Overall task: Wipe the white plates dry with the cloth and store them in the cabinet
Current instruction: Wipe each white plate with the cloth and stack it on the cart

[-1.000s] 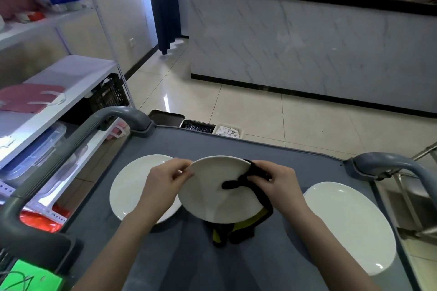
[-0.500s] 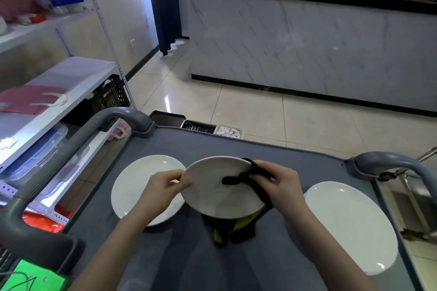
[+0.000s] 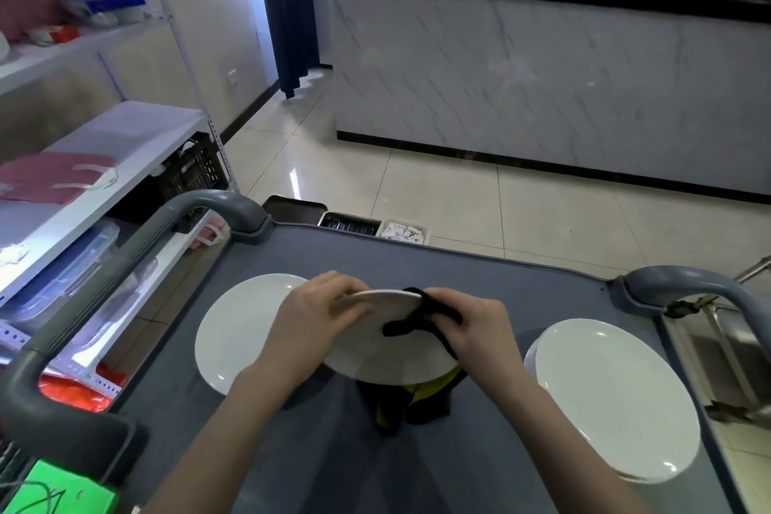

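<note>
beyond the far edge of the grey cart [image 3: 542, 292], three containers in a row: a dark tray [image 3: 292, 208], contents out of sight; a narrow bin [image 3: 348, 222] of thin dark pieces, too small to tell what; a white bin [image 3: 404, 230] of white packets. on the shelving at left, a black crate [image 3: 196, 169] and, lower down, a clear lidded box [image 3: 71, 263], contents blurred.

three white plates in plain sight: left plate [image 3: 242, 330] flat on the cart, lifted plate [image 3: 388, 355] tilted above the middle, right plate [image 3: 613, 396] flat, with a second rim just under it. one black-and-yellow cloth [image 3: 411, 325]. two grey handles, left [image 3: 200, 204] and right [image 3: 684, 280].

grips the lifted plate's left rim with the left hand [image 3: 317, 321], fingers curled over the edge. pinches the cloth against the plate's right side with the right hand [image 3: 475, 325], fingers bent round the black fabric, the rest hanging below the plate. lettering on the shelf goods too blurred to read.
</note>
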A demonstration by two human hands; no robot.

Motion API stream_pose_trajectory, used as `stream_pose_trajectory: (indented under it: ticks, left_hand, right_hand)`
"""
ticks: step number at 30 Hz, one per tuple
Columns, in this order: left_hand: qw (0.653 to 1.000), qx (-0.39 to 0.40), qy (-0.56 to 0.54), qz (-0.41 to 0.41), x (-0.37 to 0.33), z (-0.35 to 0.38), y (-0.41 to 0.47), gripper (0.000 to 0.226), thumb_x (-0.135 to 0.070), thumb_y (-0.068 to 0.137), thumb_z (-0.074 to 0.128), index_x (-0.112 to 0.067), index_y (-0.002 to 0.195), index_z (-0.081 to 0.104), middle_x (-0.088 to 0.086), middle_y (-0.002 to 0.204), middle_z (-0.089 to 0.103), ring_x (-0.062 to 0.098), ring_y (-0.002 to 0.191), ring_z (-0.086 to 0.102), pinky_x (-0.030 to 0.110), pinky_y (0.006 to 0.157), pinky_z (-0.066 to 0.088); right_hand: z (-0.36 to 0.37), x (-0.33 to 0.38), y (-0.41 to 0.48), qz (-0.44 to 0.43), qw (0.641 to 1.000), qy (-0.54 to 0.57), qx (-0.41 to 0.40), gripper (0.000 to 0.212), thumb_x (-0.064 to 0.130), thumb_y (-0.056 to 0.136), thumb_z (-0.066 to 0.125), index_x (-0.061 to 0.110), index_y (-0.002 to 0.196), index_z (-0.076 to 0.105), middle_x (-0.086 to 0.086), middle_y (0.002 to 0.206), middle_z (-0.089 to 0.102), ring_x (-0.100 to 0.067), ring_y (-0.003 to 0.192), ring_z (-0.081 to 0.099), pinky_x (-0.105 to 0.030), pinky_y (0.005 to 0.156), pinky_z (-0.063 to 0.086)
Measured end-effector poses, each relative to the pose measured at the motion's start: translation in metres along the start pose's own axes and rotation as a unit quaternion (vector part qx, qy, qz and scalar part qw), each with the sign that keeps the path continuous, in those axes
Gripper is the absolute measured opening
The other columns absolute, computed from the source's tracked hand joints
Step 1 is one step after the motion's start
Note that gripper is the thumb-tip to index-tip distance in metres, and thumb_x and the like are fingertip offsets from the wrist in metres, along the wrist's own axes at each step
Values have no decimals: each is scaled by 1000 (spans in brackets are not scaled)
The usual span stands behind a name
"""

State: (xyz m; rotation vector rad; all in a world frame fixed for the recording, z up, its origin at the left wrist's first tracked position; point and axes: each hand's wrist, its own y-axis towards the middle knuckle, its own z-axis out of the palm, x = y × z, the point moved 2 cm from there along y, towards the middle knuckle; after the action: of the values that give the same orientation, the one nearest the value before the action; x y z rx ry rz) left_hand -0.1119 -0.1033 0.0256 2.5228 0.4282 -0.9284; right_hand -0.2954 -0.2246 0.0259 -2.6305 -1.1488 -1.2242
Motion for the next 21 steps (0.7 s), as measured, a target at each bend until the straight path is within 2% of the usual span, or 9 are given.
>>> stream_pose_trajectory:
  ticks: [3,6,8,10,14,16,18,19,21]
  left_hand:
    - [990,43,-75,-114,34,-2,-11,6,-16,86,73,-21,89,72,-8,82,70,10,81,64,21,74,46]
    - [975,43,-135,-173,44,1,-16,12,-17,89,70,-20,77,71,-1,75,69,12,70,62,20,65,44]
    - [982,22,-115,-149,39,1,-14,15,-15,89,69,-25,78,70,-9,76,68,8,70,60,18,65,44]
    - [994,9,-70,-86,30,-1,-11,18,-16,91,68,-31,81,65,-14,76,63,9,75,57,21,68,44]
    - [997,7,62,50,-1,-2,-2,5,-21,92,67,-22,90,71,-9,78,53,12,70,51,29,60,41]
    - [990,11,97,99,-18,6,1,9,-25,87,69,-18,87,75,-2,75,53,16,69,52,30,56,41]
    - [995,8,53,82,-22,8,2,3,-20,83,75,-18,84,76,-4,75,57,14,72,56,30,61,45]
    - [998,4,16,58,-17,6,2,4,-17,81,78,-20,84,76,-8,77,59,9,74,58,25,66,45]
    - [1000,5,-23,10,0,-1,-2,12,-14,80,78,-24,85,73,-15,81,64,1,80,59,16,72,42]
  right_hand:
    - [-13,-10,-1,38,994,101,-29,28,3,79,73,24,97,76,23,88,71,3,86,66,-13,76,48]
    - [-16,-15,3,62,991,118,7,28,2,77,74,24,96,76,21,86,72,4,85,65,-9,77,45]
    - [-17,-16,4,72,993,85,25,27,4,77,74,22,97,75,20,86,70,2,83,64,-7,76,43]
    - [-18,-13,5,64,996,49,26,26,7,77,74,23,98,75,20,85,70,0,83,64,-10,75,45]
    - [-5,4,4,-3,998,-56,42,23,19,82,70,28,103,72,8,91,75,-18,86,68,-36,75,52]
    - [8,13,1,-37,992,-109,55,22,21,84,67,31,104,71,7,92,74,-22,87,68,-38,71,52]
    - [12,12,-2,-36,995,-79,46,23,19,84,67,31,103,71,8,94,74,-20,88,68,-37,72,52]
    - [10,9,-3,-33,998,-43,28,23,16,83,68,29,102,72,9,94,74,-17,87,69,-35,73,52]
    - [2,1,-5,-27,999,21,-21,25,9,79,71,25,99,75,17,95,72,-3,83,67,-22,74,51]
